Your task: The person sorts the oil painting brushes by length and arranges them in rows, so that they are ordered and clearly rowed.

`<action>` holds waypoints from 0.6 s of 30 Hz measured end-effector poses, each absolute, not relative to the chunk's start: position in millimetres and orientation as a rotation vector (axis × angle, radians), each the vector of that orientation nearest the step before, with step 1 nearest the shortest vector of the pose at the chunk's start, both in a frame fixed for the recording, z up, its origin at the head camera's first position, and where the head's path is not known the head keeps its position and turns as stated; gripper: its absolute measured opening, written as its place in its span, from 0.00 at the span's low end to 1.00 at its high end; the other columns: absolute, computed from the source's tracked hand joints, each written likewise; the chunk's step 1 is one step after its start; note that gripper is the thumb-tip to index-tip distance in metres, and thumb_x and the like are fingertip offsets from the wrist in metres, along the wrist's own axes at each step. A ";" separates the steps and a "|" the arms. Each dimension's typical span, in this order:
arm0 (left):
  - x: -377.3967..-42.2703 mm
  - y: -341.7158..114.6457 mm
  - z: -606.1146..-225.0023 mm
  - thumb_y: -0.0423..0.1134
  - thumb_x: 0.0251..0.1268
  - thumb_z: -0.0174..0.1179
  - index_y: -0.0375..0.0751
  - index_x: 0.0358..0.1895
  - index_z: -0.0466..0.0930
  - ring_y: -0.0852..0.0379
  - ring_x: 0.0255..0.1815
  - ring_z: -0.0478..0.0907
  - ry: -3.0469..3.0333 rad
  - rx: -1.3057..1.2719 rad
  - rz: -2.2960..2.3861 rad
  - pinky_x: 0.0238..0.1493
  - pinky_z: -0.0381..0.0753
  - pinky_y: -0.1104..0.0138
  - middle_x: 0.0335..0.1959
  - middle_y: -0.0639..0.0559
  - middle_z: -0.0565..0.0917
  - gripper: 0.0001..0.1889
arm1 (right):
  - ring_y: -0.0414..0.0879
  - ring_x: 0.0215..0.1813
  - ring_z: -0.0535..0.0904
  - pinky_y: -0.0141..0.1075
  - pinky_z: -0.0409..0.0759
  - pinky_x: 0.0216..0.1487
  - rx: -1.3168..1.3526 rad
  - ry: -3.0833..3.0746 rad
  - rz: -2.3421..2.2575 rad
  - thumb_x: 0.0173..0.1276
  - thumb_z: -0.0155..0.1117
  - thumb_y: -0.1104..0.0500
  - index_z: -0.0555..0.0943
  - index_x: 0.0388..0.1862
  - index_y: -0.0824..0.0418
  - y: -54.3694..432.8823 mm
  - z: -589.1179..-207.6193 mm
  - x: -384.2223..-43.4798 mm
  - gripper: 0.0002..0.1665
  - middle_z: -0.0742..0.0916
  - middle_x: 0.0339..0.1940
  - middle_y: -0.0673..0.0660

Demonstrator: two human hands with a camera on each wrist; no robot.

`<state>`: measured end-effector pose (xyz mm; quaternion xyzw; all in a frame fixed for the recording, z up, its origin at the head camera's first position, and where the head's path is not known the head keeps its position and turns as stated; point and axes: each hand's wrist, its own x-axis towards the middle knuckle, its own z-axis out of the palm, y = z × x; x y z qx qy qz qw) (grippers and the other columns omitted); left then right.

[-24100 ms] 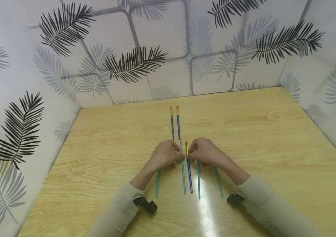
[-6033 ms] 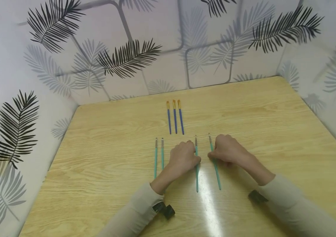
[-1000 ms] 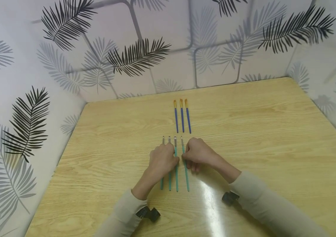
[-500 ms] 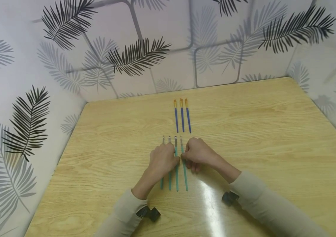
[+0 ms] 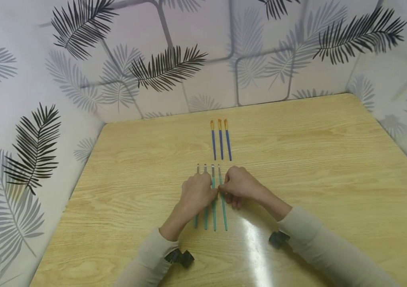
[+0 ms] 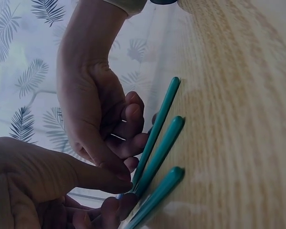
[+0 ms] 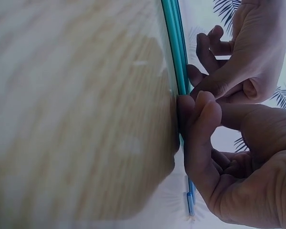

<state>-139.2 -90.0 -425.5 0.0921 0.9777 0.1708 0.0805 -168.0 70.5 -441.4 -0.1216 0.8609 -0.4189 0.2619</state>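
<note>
Several teal-handled paintbrushes lie side by side on the table, bristles facing away, in the head view. My left hand covers the middles of the two left ones and pinches the third teal paintbrush with thumb and fingertips. To its right, my right hand pinches the rightmost teal paintbrush, which tilts slightly. The two thumbs almost meet. In the left wrist view teal handle ends stick out near the fingers. Fingertips rest low at the tabletop beside a teal handle in the right wrist view.
Three blue paintbrushes with golden-brown bristles lie in a row farther back. The wooden table meets a leaf-patterned wall at its back and left. Dark wrist cameras sit at both sleeves.
A third blue paintbrush has joined the back row, and the spread teal ones now lie together. Over the last second, the rightmost teal paintbrush's near end has swung slightly left; the left hand stays put.
</note>
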 end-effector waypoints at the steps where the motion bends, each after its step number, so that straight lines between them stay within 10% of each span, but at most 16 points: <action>1: -139.1 -90.1 -424.8 0.38 0.68 0.70 0.46 0.19 0.66 0.64 0.10 0.59 2.927 0.280 0.511 0.11 0.56 0.73 0.12 0.58 0.62 0.23 | 0.47 0.13 0.83 0.39 0.84 0.19 -0.327 2.331 -1.132 0.74 0.65 0.62 0.84 0.21 0.67 70.8 -441.4 -168.3 0.19 0.87 0.15 0.58; 11: -137.2 -103.1 -410.6 0.37 0.70 0.68 0.31 0.41 0.83 0.65 0.09 0.61 2.911 0.367 0.567 0.11 0.56 0.75 0.13 0.56 0.71 0.10 | 0.47 0.18 0.82 0.36 0.81 0.21 -0.490 2.414 -1.107 0.78 0.61 0.54 0.83 0.29 0.64 97.5 -434.2 -167.7 0.19 0.87 0.18 0.54; 18: -145.5 -128.1 -395.0 0.43 0.75 0.64 0.36 0.55 0.83 0.61 0.23 0.82 2.843 0.499 0.599 0.22 0.75 0.70 0.38 0.46 0.90 0.15 | 0.52 0.29 0.85 0.41 0.83 0.32 -0.694 2.469 -1.150 0.80 0.59 0.52 0.83 0.43 0.62 134.2 -422.5 -170.6 0.14 0.89 0.28 0.56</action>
